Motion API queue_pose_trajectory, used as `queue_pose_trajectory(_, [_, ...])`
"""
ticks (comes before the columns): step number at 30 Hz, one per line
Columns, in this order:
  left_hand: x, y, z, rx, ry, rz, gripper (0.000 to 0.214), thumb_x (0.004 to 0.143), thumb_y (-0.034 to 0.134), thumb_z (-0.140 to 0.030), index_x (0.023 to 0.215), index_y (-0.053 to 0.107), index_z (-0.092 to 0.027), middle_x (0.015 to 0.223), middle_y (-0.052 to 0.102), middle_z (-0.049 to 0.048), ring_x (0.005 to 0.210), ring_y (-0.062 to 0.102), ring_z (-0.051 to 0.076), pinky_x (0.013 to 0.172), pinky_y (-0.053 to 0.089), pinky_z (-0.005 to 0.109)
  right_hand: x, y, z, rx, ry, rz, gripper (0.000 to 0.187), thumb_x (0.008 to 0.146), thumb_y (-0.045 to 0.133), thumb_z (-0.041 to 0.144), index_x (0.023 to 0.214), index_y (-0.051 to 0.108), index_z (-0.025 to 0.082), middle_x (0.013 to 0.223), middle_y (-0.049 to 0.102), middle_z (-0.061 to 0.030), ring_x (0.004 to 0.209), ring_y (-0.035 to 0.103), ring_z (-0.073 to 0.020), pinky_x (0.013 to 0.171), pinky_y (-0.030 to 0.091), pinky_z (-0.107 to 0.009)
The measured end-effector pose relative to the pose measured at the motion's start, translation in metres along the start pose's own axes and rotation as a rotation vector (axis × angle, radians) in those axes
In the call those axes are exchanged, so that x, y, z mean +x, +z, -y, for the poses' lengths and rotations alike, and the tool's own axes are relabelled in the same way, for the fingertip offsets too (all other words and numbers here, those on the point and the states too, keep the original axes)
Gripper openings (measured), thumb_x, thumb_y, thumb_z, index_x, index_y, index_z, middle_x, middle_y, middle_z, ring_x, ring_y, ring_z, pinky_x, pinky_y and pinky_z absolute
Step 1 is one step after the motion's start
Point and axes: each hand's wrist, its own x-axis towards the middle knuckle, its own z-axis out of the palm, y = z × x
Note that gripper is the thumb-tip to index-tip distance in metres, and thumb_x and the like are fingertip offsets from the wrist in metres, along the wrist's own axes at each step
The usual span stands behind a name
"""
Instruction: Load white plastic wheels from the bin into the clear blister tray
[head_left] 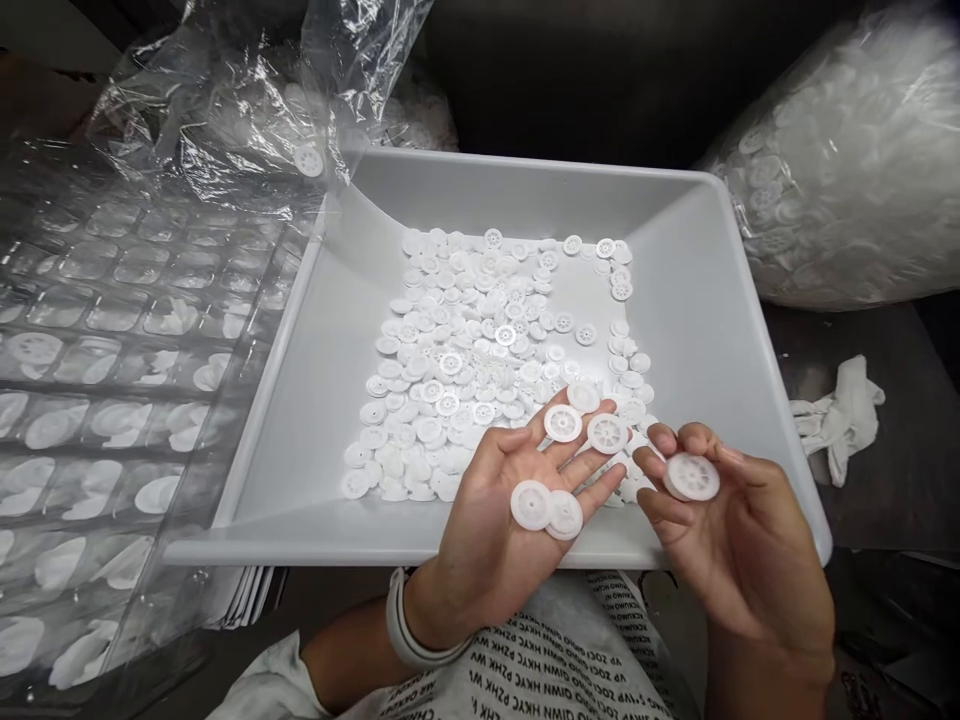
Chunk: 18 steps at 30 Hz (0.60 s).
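Palm up, my left hand (501, 530) holds several white spoked plastic wheels (531, 505) over the front of a grey bin (315, 535). Two of them overlap on the palm and the others rest on the outstretched fingers. Beside it, my right hand (739, 530) is closed with a white plastic wheel (691, 477) pinched between thumb and fingers. Many loose wheels (450, 365) cover the bin floor, heaped thickest at the left and front. My hands hide part of the heap at the front right.
Clear plastic trays (120, 312) with white pieces in their pockets lie at the left. Behind them is a crumpled clear bag (247, 120). At the right stand a full bag of white wheels (847, 170) and a crumpled white cloth-like piece (847, 415).
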Motion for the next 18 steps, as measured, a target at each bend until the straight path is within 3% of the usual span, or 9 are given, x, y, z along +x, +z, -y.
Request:
queue_pose_trajectory(4, [0.000, 0.000, -0.001, 0.017, -0.002, 0.012, 0.049, 0.090, 0.039, -0.028, 0.139, 0.041, -0.018, 0.140, 0.054, 0.0125, 0.140, 0.036, 0.027, 0.117, 0.026, 0.044, 0.000, -0.001, 0.000, -0.230, -0.082, -0.073, 0.016, 0.087, 0.060, 0.034, 0.078, 0.058, 0.021, 0.062, 0.036, 0.0052, 0.044, 0.031, -0.0037, 0.029, 0.020, -0.008])
queue_pose_trajectory(6, [0.000, 0.000, -0.001, 0.022, -0.006, 0.015, 0.051, 0.091, 0.039, -0.028, 0.141, 0.038, -0.018, 0.140, 0.053, 0.0131, 0.138, 0.039, 0.028, 0.117, 0.026, 0.045, 0.000, -0.003, -0.001, -0.407, -0.140, -0.114, 0.016, 0.085, 0.066, 0.037, 0.084, 0.062, 0.022, 0.056, 0.032, 0.0067, 0.043, 0.028, -0.0039, 0.032, 0.023, -0.009])
queue_pose_trajectory(8, [-0.001, 0.000, -0.002, 0.018, -0.005, 0.019, 0.054, 0.092, 0.038, -0.027, 0.144, 0.032, -0.017, 0.141, 0.052, 0.0147, 0.136, 0.042, 0.027, 0.117, 0.026, 0.046, 0.000, -0.005, -0.002, -0.565, -0.168, -0.133, 0.019, 0.083, 0.069, 0.039, 0.093, 0.065, 0.022, 0.059, 0.040, 0.0048, 0.048, 0.036, -0.0049, 0.038, 0.030, -0.012])
queue_pose_trajectory(11, [-0.002, 0.000, -0.002, 0.014, -0.005, 0.028, 0.056, 0.092, 0.037, -0.028, 0.146, 0.026, -0.016, 0.141, 0.052, 0.0160, 0.135, 0.044, 0.027, 0.117, 0.027, 0.046, 0.003, -0.008, -0.002, -0.780, -0.182, -0.112, 0.028, 0.088, 0.062, 0.046, 0.105, 0.065, 0.024, 0.069, 0.048, 0.0019, 0.054, 0.040, -0.0064, 0.042, 0.033, -0.015])
queue_pose_trajectory(18, [0.000, 0.000, -0.001, 0.024, -0.020, 0.037, 0.055, 0.093, 0.034, -0.028, 0.146, 0.026, -0.016, 0.141, 0.053, 0.0151, 0.134, 0.045, 0.027, 0.116, 0.028, 0.045, 0.011, -0.008, 0.002, -0.909, -0.148, -0.027, 0.032, 0.089, 0.058, 0.052, 0.102, 0.069, 0.025, 0.058, 0.033, 0.0046, 0.052, 0.028, -0.0072, 0.043, 0.025, -0.018])
